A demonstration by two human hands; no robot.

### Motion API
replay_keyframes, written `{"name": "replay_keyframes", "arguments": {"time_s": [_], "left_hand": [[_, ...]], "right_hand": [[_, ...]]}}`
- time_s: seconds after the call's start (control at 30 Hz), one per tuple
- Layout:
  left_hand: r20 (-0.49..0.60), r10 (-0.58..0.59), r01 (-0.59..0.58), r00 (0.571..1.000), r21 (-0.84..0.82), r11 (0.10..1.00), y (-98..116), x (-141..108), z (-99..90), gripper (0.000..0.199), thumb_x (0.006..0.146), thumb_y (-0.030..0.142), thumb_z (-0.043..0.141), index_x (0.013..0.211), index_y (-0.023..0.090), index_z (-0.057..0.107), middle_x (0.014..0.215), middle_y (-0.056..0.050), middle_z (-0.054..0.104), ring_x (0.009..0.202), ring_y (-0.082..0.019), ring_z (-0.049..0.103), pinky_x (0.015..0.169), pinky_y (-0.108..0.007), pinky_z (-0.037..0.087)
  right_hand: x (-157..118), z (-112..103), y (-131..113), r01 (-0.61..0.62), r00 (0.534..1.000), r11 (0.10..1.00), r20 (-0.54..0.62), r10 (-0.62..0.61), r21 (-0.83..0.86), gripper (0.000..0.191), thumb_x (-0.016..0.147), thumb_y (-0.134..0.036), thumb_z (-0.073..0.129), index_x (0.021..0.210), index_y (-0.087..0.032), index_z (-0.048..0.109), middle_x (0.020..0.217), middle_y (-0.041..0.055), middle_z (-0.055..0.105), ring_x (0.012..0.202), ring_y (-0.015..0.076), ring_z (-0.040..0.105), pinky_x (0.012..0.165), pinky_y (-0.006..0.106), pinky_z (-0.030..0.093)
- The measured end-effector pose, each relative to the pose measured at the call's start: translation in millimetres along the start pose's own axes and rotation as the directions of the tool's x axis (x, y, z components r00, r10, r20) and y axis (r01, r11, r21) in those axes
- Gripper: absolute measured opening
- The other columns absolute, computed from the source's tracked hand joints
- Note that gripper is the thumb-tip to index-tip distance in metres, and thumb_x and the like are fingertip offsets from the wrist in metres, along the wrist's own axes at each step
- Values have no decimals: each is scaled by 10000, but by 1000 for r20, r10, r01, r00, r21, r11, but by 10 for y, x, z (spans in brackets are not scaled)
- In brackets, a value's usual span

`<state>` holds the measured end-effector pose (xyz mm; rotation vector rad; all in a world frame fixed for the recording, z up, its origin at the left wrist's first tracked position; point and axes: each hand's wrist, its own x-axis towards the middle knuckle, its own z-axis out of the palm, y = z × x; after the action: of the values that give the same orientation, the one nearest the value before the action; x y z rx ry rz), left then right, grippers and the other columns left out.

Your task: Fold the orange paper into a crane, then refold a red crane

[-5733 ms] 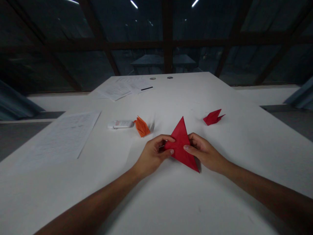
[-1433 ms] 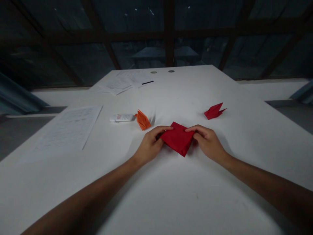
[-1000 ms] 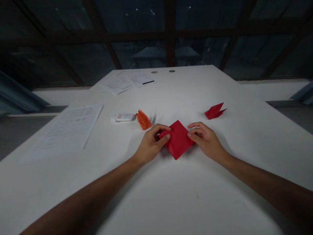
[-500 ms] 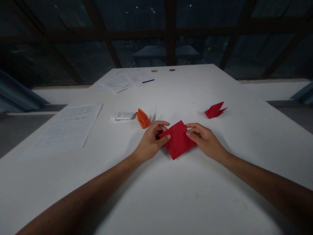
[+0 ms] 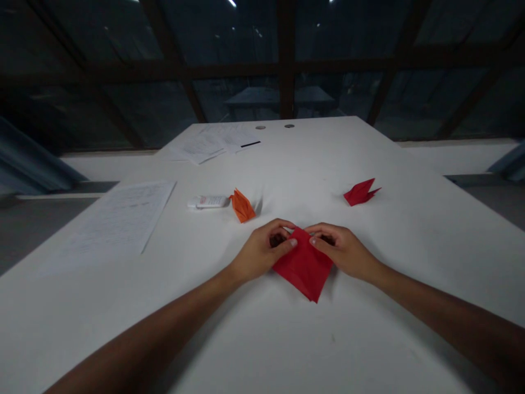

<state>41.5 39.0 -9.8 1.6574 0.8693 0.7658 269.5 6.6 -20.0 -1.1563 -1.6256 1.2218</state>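
A folded red paper is held between my two hands above the white table, one corner pointing toward me. My left hand pinches its upper left edge, thumb on top and fingers behind. On the upper right edge, my right hand grips it the same way, the two thumbs close together. Beyond my left hand stands an orange folded paper figure, touching or nearly touching a white tube-like object. A red folded paper figure rests farther off to the right.
Written sheets lie on the white table at the left, and more papers with a black strip are at the far left. Two small round discs sit near the far edge. Dark windows stand behind.
Both hands have shifted closer together at the top corner of the red paper. The paper has turned and its lower corner now points farther toward me. The view has tilted up slightly.
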Motion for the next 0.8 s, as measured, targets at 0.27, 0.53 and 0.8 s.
{"name": "replay_keyframes", "arguments": {"time_s": [0.27, 0.53, 0.8], "left_hand": [[-101, 29, -37, 994, -80, 996, -2, 12, -13, 364, 937, 316, 667, 1260, 204, 542, 864, 8, 623, 746, -122, 574, 683, -235, 453], [-145, 30, -37, 989, -51, 998, 7, 13, -15, 364, 954, 345, 642, 1276, 208, 539, 855, 4, 610, 764, -136, 592, 700, -250, 460], [-105, 45, -38, 993, 63, 997, -46, -8, -22, 301, 978, 341, 604, 1258, 230, 605, 903, -22, 650, 788, -156, 598, 701, -276, 470]], "right_hand": [[-25, 20, -28, 25, 1000, 999, -17, -26, -34, 298, 975, -373, 602, 1254, -269, 626, 854, -9, 697, 724, 166, 617, 668, 291, 480], [-7, 19, 29, 19, 996, 997, -91, -12, 75, 271, 960, -325, 623, 1223, -263, 602, 970, 17, 735, 829, 177, 672, 734, 295, 515], [2, 8, 17, 64, 991, 997, -112, -69, -49, 232, 959, -293, 612, 1188, -276, 639, 1044, 17, 728, 910, 191, 671, 785, 311, 524]]}}
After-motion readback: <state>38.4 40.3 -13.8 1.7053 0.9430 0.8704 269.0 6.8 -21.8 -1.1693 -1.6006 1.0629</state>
